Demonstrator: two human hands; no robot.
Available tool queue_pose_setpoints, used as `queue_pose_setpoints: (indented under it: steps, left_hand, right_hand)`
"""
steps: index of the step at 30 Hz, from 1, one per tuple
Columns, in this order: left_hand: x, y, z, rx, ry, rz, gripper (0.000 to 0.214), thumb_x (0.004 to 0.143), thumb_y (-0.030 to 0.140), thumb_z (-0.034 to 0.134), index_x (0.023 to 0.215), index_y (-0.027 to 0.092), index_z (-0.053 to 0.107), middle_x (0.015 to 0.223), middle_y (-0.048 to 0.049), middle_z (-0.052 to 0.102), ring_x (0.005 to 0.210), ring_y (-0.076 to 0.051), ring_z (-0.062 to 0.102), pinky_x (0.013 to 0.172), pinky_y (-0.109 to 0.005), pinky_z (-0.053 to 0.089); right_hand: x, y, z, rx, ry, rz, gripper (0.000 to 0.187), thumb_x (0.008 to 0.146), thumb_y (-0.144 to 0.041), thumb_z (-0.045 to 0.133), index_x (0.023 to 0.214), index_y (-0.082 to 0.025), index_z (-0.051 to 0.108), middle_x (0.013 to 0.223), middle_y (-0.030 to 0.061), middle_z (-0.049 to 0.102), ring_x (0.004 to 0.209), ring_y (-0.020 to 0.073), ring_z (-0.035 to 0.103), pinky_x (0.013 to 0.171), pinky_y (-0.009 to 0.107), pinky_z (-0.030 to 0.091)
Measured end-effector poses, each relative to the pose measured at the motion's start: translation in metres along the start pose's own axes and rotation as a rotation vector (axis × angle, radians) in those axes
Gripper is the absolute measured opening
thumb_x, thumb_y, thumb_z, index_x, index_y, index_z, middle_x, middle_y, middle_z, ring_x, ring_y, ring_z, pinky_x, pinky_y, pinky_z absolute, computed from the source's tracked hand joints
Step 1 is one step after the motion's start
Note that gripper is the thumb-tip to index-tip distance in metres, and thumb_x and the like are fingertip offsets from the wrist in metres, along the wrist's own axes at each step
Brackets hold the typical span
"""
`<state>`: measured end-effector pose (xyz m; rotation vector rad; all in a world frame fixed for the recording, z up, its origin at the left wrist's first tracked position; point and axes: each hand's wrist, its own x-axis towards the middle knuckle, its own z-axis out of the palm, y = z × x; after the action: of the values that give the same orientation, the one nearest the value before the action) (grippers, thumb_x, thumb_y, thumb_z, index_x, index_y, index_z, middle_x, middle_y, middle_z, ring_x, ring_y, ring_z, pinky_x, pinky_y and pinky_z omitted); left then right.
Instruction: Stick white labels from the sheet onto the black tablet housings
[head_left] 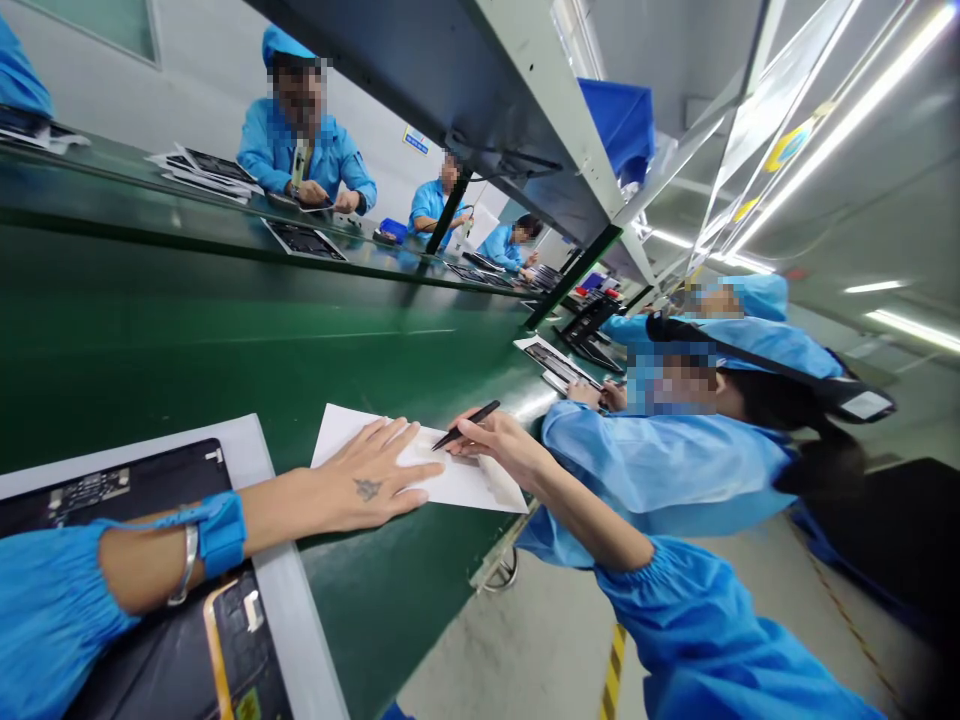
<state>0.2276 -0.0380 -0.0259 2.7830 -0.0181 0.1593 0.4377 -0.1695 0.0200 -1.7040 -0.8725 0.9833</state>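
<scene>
A white sheet of paper lies on the green conveyor belt. My left hand rests flat on the sheet with its fingers stretched out. My right hand is closed round a black pen, whose tip touches the paper just beyond my left fingertips. Both arms wear blue sleeves, and a blue strap and a metal bangle sit on my left wrist. Under my left forearm lies an opened black device on a grey tray.
A co-worker in a blue smock and cap sits close on my right, working on a flat device. Across the belt other people in blue handle similar black panels. A grey overhead rail spans the line.
</scene>
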Motion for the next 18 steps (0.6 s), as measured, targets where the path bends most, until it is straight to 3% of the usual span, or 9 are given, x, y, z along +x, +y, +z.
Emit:
queue_pose_setpoints:
  steps: [5,10,14,18]
  left_hand:
    - [0.0,-0.004,0.008,0.066,0.093,0.058,0.045,0.103,0.047,0.039,0.147,0.038,0.044,0.163,-0.0059,0.025,0.147,-0.036,0.025,0.119,-0.054,0.018]
    - [0.0,-0.005,0.015,0.016,0.104,0.032,0.044,0.103,0.044,0.041,0.147,0.041,0.043,0.165,-0.0036,0.017,0.149,-0.035,0.019,0.12,-0.055,0.014]
    - [0.0,-0.003,0.01,0.014,0.103,0.03,0.045,0.101,0.038,0.044,0.146,0.037,0.046,0.163,-0.0086,0.023,0.148,-0.039,0.023,0.118,-0.059,0.019]
    - [0.0,-0.001,0.006,0.025,0.097,0.045,0.045,0.1,0.036,0.046,0.145,0.035,0.048,0.162,-0.0101,0.024,0.147,-0.039,0.024,0.117,-0.06,0.02]
  right_hand:
    - [0.004,-0.007,0.003,-0.066,-0.031,0.019,0.051,0.067,-0.059,0.083,0.087,-0.014,0.071,0.078,0.011,0.077,0.069,0.0167,0.069,0.063,0.025,0.05]
    - [0.003,-0.015,0.002,-0.058,-0.046,0.073,0.05,0.064,-0.056,0.085,0.083,-0.013,0.071,0.074,0.0089,0.075,0.064,0.0145,0.065,0.062,0.026,0.048]
    - [-0.001,-0.01,0.006,-0.038,0.001,-0.013,0.048,0.065,-0.057,0.084,0.079,-0.013,0.071,0.066,0.0022,0.067,0.058,0.0107,0.055,0.058,0.025,0.042]
    - [-0.005,-0.004,0.015,0.041,0.087,-0.067,0.046,0.063,-0.056,0.085,0.073,-0.013,0.07,0.065,0.0021,0.065,0.061,0.0119,0.055,0.062,0.026,0.042]
